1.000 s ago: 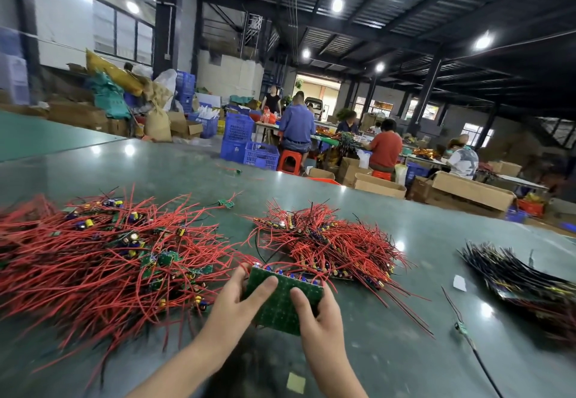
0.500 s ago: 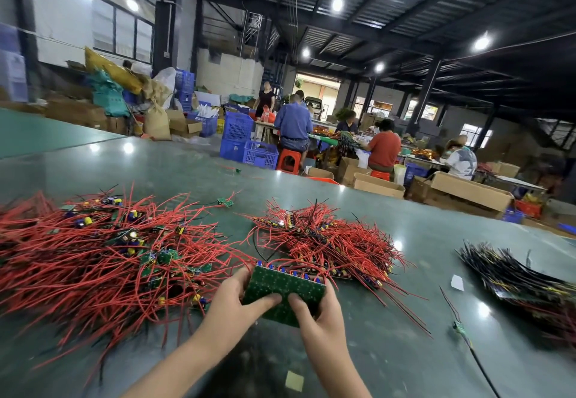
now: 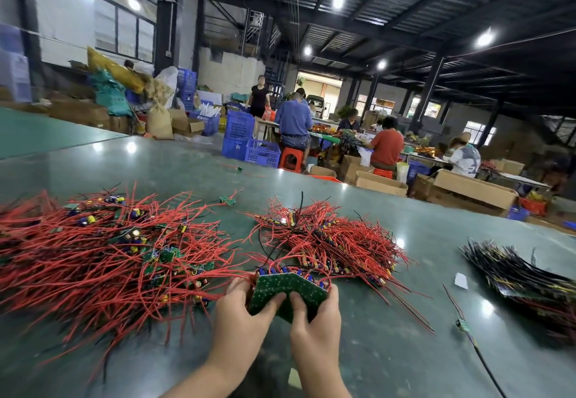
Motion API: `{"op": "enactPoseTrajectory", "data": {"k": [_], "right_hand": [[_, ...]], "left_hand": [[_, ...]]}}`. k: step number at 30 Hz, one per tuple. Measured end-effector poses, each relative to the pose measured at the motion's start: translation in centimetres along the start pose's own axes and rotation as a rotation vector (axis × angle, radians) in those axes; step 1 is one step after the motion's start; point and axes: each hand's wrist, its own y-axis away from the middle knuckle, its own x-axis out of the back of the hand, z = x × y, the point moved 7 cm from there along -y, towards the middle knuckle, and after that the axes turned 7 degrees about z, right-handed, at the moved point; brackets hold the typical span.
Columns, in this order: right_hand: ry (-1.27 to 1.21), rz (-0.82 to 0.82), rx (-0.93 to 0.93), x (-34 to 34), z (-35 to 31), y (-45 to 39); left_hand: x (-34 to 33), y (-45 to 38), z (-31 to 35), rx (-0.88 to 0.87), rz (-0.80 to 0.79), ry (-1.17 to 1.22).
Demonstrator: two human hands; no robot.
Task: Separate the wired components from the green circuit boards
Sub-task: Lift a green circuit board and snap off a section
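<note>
A green circuit board [image 3: 288,288] with blue components and red wires along its far edge is held just above the table. It is bent into a ridge along its middle. My left hand [image 3: 241,310] grips its left half, thumb pressing on the underside. My right hand [image 3: 316,312] grips its right half the same way. A large heap of red-wired boards [image 3: 103,254] lies to the left. A smaller red-wired pile [image 3: 330,238] lies just beyond the board.
The dark green table [image 3: 405,360] stretches wide. A bundle of black wires [image 3: 523,279] lies at the right, with a white paper scrap [image 3: 460,280] and a single wired piece [image 3: 463,325] near it. Several seated people [image 3: 386,145], blue crates and cardboard boxes [image 3: 473,188] stand beyond the far edge.
The board was flat between my hands; now it is bent along the middle, both halves folding down. My thumbs have drawn closer together.
</note>
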Motion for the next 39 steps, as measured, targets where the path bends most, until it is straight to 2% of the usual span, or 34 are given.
{"op": "enactPoseTrajectory", "data": {"k": [6, 10, 13, 19, 23, 26, 29, 31, 34, 37, 39], "right_hand": [[0.006, 0.013, 0.01, 0.0, -0.3, 0.0], [-0.007, 0.089, 0.039, 0.1, -0.7, 0.7], [-0.055, 0.129, 0.034, 0.6, -1.0, 0.4], [-0.226, 0.015, -0.069, 0.6, -0.7, -0.7], [-0.381, -0.127, -0.282, 0.4, -0.1, -1.6], [-0.562, -0.062, -0.454, 0.7, 0.5, -1.9], [-0.735, 0.058, -0.588, 0.6, 1.0, -1.6], [-0.784, 0.164, -0.7, 0.8, 2.3, -1.2], [-0.834, 0.255, -0.864, 1.5, 4.2, -0.9], [-0.866, 0.227, -0.964, 1.9, 4.5, -0.7], [-0.904, 0.201, -0.984, 1.6, 4.6, -0.5]], "left_hand": [[0.0, 0.3, 0.1, -0.009, 0.058, 0.013], [0.5, 0.5, 1.1, -0.119, 0.14, -0.085], [0.6, 0.0, 1.7, -0.188, 0.125, -0.112], [0.1, -2.1, 2.2, -0.062, -0.074, 0.061], [-0.8, -3.4, 3.5, 0.124, -0.4, 0.235], [0.3, -5.7, 4.5, 0.27, -0.478, 0.295], [0.5, -8.0, 6.4, 0.28, -0.575, 0.102], [0.4, -10.1, 8.1, 0.226, -0.523, -0.066], [-0.2, -13.5, 11.4, 0.139, -0.379, -0.149], [-1.7, -16.5, 14.1, 0.064, -0.235, -0.093], [-4.2, -17.8, 15.1, -0.024, -0.258, -0.205]]}}
